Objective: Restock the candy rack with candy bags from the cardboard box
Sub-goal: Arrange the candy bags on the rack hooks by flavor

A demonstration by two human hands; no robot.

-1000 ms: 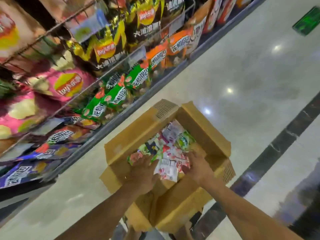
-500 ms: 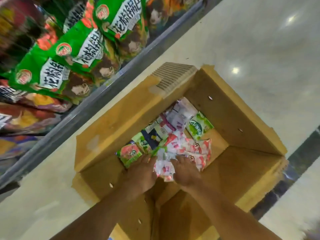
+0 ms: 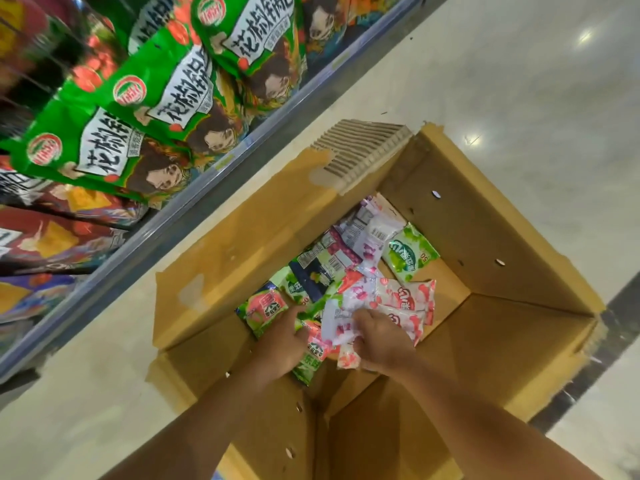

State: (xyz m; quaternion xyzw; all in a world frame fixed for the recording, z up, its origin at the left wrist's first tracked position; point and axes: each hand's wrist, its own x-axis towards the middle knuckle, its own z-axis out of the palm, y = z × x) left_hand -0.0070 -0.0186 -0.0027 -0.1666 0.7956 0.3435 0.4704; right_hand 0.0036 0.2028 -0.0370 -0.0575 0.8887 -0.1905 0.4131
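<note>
Both hands reach into the cardboard box (image 3: 242, 233) holding candy bags (image 3: 367, 233).
Left of the box, green snack bags (image 3: 152, 109) fill the shelf (image 3: 207, 188). Inside the box, the left hand (image 3: 280, 344) curls its fingers over green bags (image 3: 308, 365); just beside it, the right hand (image 3: 381, 341) clutches pink-and-white bags (image 3: 337, 327).

The person's left hand (image 3: 280, 342) and right hand (image 3: 382, 341) are bare. The left forearm (image 3: 207, 422) and right forearm (image 3: 471, 412) are bare too, uncovered to where the view cuts them off. A blue sliver (image 3: 215, 476) low between them is perhaps clothing; too small to tell.
</note>
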